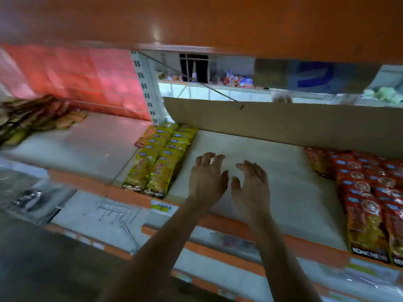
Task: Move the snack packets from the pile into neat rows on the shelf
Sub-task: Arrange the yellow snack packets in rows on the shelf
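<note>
hands: left hand (207, 177), right hand (250, 182), fingers spread, loosely curled, empty | yellow packets (157, 162) just left of fingers; blurred pile (32, 118) far left | handling: likely light, crinkly, slippery; pinch across flat faces

The black band (370, 256) along the bottom of the front red snack packet (368, 227) carries white capitals that read roughly "KONCHEN". Print on the yellow snack packets (141, 168) and on the shelf-edge label (161, 207) is too blurred to read.
</note>
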